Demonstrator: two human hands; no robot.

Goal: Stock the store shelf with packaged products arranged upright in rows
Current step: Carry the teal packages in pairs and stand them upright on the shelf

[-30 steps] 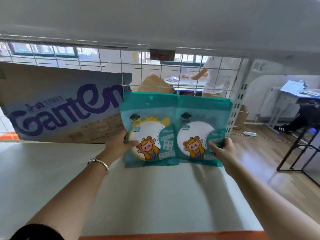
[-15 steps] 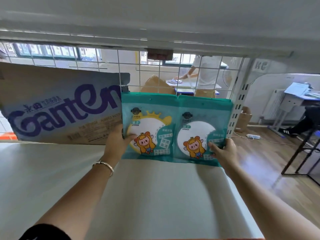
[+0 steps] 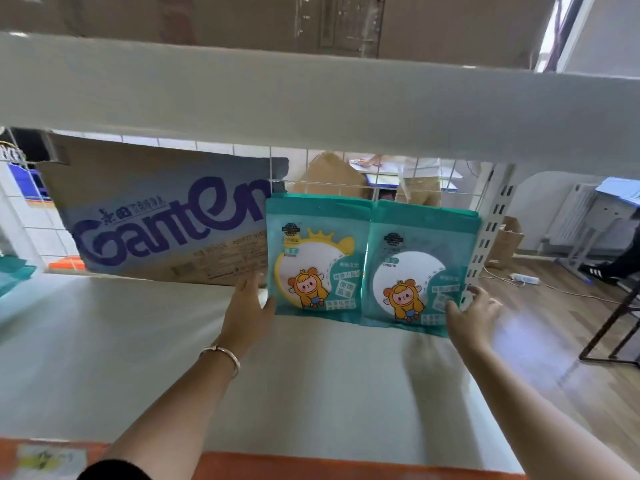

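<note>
Two teal packets with a cartoon figure stand upright side by side at the back of the white shelf (image 3: 173,358), leaning on the wire grid (image 3: 346,183). The left packet (image 3: 311,258) is next to the right packet (image 3: 419,268), edges touching. My left hand (image 3: 249,306) lies with straight fingers along the left packet's lower left edge, thumb touching its corner. My right hand (image 3: 474,310) is blurred, fingers spread, by the right packet's lower right corner, thumb just over its front.
A flattened cardboard box (image 3: 156,220) printed "Ganten" leans on the grid left of the packets. The upper shelf board (image 3: 311,105) hangs low overhead. A perforated upright post (image 3: 491,230) bounds the right end. An orange strip (image 3: 311,465) runs along the shelf's front edge. A person (image 3: 419,181) stands behind the grid.
Both hands gripped the packets' lower corners before; now the fingers have loosened and spread, and the packets stand against the grid. The camera has tilted up.
</note>
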